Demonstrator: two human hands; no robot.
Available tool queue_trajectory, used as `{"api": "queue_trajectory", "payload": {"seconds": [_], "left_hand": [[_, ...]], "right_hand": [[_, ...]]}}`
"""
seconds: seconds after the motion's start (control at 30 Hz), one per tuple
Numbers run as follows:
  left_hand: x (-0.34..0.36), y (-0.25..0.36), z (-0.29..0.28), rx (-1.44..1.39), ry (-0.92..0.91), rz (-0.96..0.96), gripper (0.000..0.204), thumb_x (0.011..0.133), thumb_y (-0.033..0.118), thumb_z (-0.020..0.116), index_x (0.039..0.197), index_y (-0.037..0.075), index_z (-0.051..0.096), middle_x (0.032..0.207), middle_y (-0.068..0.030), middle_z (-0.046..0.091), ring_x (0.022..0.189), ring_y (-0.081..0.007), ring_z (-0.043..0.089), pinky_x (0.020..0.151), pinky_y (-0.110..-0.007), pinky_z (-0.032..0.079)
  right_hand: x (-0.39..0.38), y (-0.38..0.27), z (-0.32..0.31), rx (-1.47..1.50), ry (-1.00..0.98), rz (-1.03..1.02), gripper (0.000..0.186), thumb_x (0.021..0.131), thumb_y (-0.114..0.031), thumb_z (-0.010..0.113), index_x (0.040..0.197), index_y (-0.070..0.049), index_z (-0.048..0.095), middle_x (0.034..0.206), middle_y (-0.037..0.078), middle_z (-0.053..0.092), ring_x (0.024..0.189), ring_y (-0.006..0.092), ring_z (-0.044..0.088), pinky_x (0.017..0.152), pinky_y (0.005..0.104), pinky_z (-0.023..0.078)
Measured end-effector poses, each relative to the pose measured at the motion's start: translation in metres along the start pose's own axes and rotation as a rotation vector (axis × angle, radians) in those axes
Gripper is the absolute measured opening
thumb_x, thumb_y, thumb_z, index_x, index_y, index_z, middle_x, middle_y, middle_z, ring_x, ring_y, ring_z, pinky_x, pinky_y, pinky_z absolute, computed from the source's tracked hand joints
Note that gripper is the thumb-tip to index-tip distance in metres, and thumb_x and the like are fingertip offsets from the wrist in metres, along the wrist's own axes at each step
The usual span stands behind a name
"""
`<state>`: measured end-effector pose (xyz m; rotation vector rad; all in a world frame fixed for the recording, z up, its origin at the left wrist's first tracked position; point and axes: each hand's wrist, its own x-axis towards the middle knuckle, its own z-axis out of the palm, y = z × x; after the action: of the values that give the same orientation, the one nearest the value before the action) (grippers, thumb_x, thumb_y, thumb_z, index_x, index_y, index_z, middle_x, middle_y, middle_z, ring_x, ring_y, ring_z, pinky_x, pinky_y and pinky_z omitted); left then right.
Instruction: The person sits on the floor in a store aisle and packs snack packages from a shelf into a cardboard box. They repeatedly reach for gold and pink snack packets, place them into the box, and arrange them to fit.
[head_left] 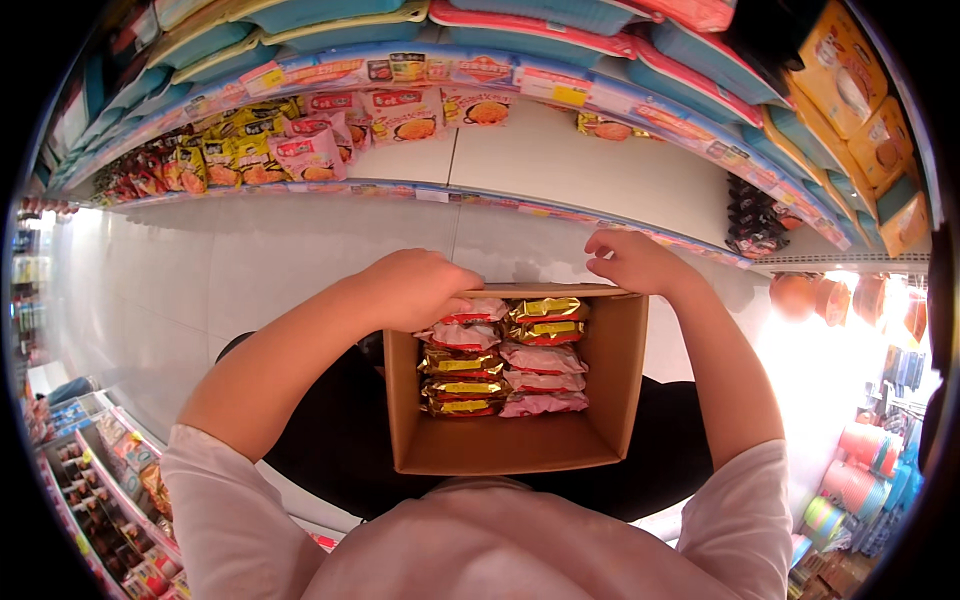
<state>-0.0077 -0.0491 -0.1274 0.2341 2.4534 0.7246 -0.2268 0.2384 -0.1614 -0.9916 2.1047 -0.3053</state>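
Note:
An open cardboard box [510, 455] rests in front of my body, over my dark-clad legs. Two columns of snack packets lie inside, with pink packets [545, 382] and shiny gold packets [462, 388] stacked among one another. My left hand [420, 287] is closed over the far left corner of the box, beside the topmost pink packet; its fingertips are partly hidden. Beyond the far right corner, my right hand [628, 260] is open, its fingers bent with a gap at the thumb and nothing between them. Its wrist lies near the box rim.
Ahead runs a low shelf [540, 165] with pink and yellow packets [310, 150] at its left and dark packets [755, 215] at its right. Blue trays [545, 20] fill the shelf above. Another stocked shelf [105, 500] stands at lower left; colourful rolls [855, 480] at lower right.

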Motion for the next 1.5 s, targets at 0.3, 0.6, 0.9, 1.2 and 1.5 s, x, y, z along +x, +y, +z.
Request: {"api": "queue_trajectory", "payload": {"seconds": [0.3,0.6,0.9,1.2,1.5], "left_hand": [[0.015,-0.035,-0.011,-0.385,0.008,0.024,0.035,0.106,0.033,0.064,0.126,0.006,0.072,0.111,-0.0207,0.075,0.102,-0.0403,0.071,0.091,-0.049,0.055],[0.087,-0.209,-0.025,0.186,0.447,-0.387,0.034,0.096,0.022,0.066,0.126,0.006,0.069,0.134,-0.0164,0.068,0.122,-0.0385,0.068,0.103,-0.052,0.055],[0.121,-0.275,-0.041,0.588,0.684,-0.365,0.059,0.093,0.017,0.067,0.151,0.022,0.057,0.157,-0.0169,0.048,0.147,-0.0407,0.046,0.115,-0.058,0.044],[0.143,-0.248,-0.039,0.504,0.613,-0.560,0.060,0.096,0.023,0.067,0.154,0.023,0.053,0.165,-0.0210,0.037,0.151,-0.0449,0.040,0.116,-0.062,0.042],[0.130,-0.121,-0.069,-0.039,0.007,-0.119,0.047,0.108,0.039,0.059,0.139,0.003,0.063,0.132,-0.0217,0.069,0.126,-0.0360,0.066,0.104,-0.046,0.054]], "right_hand": [[-0.031,-0.056,0.010,-0.105,0.140,-0.094,0.043,0.105,-0.043,0.059,0.095,-0.002,0.068,0.093,0.021,0.072,0.093,0.0423,0.068,0.083,0.0530,0.054],[-0.046,-0.080,0.037,-0.308,0.320,-0.039,0.053,0.099,-0.056,0.066,0.087,-0.005,0.067,0.080,0.015,0.070,0.079,0.0394,0.070,0.068,0.0510,0.055],[-0.042,-0.075,0.032,-0.304,0.352,-0.066,0.049,0.096,-0.052,0.070,0.089,-0.004,0.066,0.080,0.014,0.069,0.078,0.0390,0.069,0.066,0.0498,0.054],[-0.039,-0.071,0.034,-0.315,0.377,-0.091,0.057,0.097,-0.060,0.066,0.091,-0.004,0.068,0.080,0.015,0.069,0.079,0.0383,0.071,0.069,0.0496,0.056],[-0.034,-0.070,0.021,-0.266,0.199,-0.005,0.070,0.098,-0.069,0.060,0.088,-0.002,0.074,0.083,0.019,0.074,0.088,0.0394,0.073,0.078,0.0516,0.057]]}}
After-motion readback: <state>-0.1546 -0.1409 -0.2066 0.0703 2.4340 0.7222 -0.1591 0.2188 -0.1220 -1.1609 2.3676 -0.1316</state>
